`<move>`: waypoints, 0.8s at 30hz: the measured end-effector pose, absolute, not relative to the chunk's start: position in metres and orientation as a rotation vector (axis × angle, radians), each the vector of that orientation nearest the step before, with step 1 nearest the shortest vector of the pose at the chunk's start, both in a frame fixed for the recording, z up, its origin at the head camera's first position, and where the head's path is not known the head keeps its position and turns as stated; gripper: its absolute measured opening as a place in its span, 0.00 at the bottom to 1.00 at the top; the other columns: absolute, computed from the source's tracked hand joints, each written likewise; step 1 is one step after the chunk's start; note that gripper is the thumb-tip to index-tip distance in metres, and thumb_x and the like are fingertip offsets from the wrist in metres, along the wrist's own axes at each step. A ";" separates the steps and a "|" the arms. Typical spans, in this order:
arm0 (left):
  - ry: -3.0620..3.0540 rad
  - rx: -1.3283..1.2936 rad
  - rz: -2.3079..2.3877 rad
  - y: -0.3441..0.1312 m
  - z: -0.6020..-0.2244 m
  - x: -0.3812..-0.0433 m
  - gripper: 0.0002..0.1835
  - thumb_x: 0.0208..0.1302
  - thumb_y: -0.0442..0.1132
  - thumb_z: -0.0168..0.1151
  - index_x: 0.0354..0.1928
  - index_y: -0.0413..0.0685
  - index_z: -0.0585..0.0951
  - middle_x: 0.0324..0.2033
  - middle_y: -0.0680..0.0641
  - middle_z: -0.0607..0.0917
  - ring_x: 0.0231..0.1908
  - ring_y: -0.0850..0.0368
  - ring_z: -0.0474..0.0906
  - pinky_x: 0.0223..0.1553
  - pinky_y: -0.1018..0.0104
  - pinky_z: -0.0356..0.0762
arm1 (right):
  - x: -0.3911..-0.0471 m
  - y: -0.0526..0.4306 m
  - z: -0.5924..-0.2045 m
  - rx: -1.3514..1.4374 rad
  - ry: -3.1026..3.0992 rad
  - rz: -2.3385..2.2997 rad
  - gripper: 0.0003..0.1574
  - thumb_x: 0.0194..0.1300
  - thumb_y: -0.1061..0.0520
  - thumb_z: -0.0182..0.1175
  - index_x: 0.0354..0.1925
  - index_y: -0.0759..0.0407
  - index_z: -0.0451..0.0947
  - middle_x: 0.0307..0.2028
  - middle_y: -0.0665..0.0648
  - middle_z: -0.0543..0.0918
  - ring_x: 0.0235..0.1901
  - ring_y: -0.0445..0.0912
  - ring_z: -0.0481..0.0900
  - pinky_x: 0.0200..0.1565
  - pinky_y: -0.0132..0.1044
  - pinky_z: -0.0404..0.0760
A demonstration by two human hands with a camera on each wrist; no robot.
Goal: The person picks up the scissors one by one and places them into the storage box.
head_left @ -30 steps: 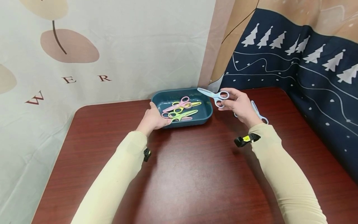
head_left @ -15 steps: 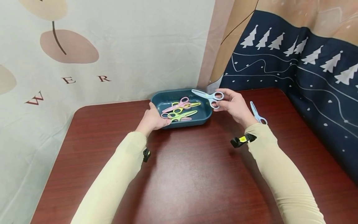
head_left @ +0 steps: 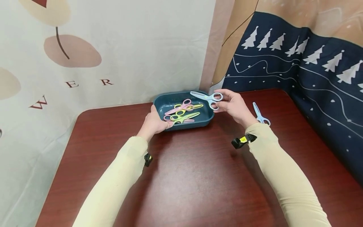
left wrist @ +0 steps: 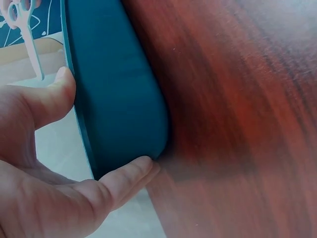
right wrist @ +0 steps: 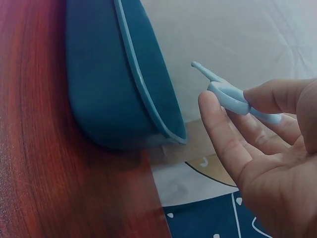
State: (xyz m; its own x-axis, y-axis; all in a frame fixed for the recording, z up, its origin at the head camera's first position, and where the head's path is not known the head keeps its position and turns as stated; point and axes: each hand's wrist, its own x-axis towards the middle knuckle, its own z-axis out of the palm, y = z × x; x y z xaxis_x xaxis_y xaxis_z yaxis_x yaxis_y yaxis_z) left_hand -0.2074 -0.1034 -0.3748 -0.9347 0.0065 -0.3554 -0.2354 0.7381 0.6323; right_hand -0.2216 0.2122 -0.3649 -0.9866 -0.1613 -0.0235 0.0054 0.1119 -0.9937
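Nearby, spare blue scissors (head_left: 259, 115), tray (head_left: 208, 118), table (head_left: 193, 176)

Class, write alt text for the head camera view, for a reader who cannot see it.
A person's right hand holds pale blue scissors over the right rim of a teal tray, which the left hand steadies. Pink, yellow and green scissors lie in the tray; another blue pair lies on the dark red table.
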 end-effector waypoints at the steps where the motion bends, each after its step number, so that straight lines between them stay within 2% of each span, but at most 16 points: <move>1: 2.613 -0.175 1.029 -0.104 -0.377 -0.207 0.65 0.62 0.47 0.74 0.82 0.42 0.33 0.78 0.31 0.55 0.74 0.35 0.56 0.73 0.41 0.61 | -0.222 0.212 -0.364 -0.158 2.252 -1.999 0.29 0.73 0.71 0.57 0.69 0.64 0.72 0.52 0.64 0.81 0.37 0.44 0.88 0.43 0.37 0.88; 6: 2.644 -0.179 1.053 -0.107 -0.382 -0.207 0.64 0.61 0.47 0.75 0.82 0.42 0.37 0.76 0.31 0.60 0.72 0.35 0.61 0.72 0.42 0.64 | -0.222 0.209 -0.363 -0.161 2.255 -1.984 0.29 0.73 0.70 0.57 0.70 0.63 0.72 0.54 0.67 0.80 0.38 0.44 0.88 0.43 0.37 0.88; 14: 2.625 -0.168 0.958 -0.108 -0.381 -0.210 0.66 0.63 0.52 0.72 0.82 0.40 0.32 0.79 0.31 0.53 0.75 0.34 0.55 0.74 0.40 0.60 | -0.222 0.205 -0.364 -0.141 2.257 -1.969 0.29 0.73 0.70 0.57 0.69 0.62 0.72 0.56 0.68 0.80 0.38 0.43 0.88 0.43 0.37 0.88; 24: 2.622 -0.164 0.923 -0.106 -0.379 -0.211 0.67 0.63 0.55 0.72 0.81 0.39 0.30 0.79 0.30 0.51 0.76 0.34 0.54 0.73 0.40 0.60 | -0.224 0.202 -0.362 -0.146 2.252 -1.933 0.30 0.74 0.68 0.57 0.71 0.59 0.71 0.58 0.66 0.79 0.40 0.44 0.88 0.44 0.37 0.87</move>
State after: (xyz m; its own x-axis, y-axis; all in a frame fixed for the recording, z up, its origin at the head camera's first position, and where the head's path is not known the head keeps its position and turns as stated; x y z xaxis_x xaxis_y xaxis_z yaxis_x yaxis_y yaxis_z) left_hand -0.2110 -0.1064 -0.3794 -0.9301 0.0083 -0.3672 -0.2234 0.7806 0.5837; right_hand -0.2235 0.2023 -0.3625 -0.9808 -0.1838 -0.0646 0.0360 0.1550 -0.9873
